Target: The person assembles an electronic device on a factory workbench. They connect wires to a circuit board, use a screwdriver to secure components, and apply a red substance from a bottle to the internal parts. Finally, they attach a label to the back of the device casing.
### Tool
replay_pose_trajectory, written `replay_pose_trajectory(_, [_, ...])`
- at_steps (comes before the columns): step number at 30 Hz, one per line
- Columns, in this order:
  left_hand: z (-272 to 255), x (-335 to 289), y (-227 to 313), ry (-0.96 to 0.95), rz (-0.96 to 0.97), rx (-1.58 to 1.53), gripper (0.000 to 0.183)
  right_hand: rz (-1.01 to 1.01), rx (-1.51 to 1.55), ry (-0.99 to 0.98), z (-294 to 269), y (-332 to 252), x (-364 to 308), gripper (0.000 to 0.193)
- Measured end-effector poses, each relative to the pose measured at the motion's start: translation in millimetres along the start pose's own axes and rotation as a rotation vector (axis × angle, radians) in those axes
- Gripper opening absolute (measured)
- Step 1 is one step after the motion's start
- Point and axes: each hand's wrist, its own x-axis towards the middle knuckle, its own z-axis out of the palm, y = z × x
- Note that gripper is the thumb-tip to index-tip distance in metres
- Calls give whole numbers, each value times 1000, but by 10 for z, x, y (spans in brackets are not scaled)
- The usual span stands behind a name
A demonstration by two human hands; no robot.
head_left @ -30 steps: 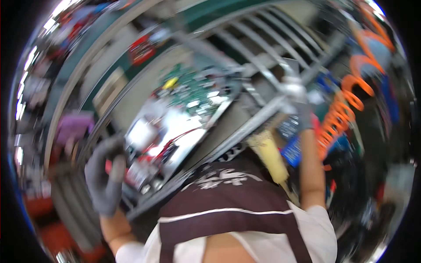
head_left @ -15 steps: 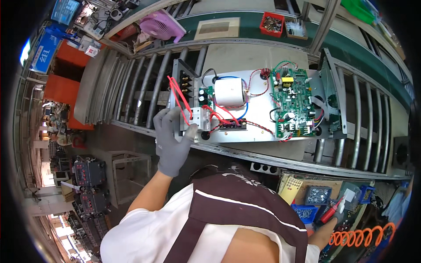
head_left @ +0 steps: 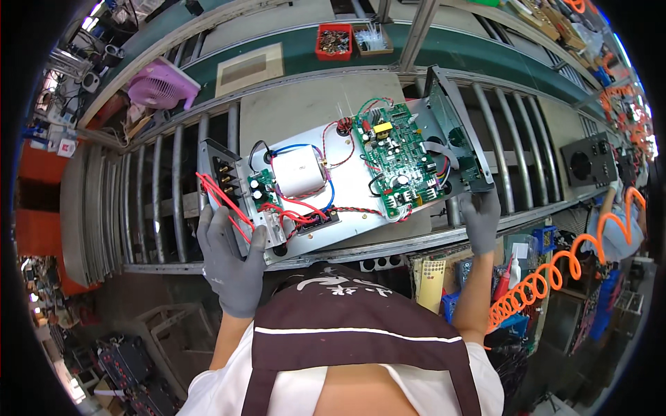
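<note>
We hold the big metal tray (head_left: 361,201) on the rollers (head_left: 159,201). Our left hand (head_left: 232,260) grips its near corner; our right hand (head_left: 481,218) grips the other end. Loose red wires (head_left: 222,201) could snag under our fingers if we slide it.

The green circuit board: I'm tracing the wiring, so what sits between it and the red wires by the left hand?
In the head view, a silver boxed transformer with blue leads sits on the metal chassis between the green circuit board and the red wires.
</note>
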Motion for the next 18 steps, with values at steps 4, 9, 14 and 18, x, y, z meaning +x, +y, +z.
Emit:
replay_pose_trajectory(4, [-15,9,-54,27,43,-38,55,-103,-160,72,18,-96,138,34])
replay_pose_trajectory(9, [50,14,-109,62,-12,-100,39,-162,-330,264,141,-67,-27,27])
replay_pose_trajectory(14, [20,20,-155,80,25,-122,31,-210,-545,349,247,-49,105,29])
replay_pose_trajectory(18, [-32,62,-358,60,-50,-163,34,61,1,300,355,-173,-133,28])
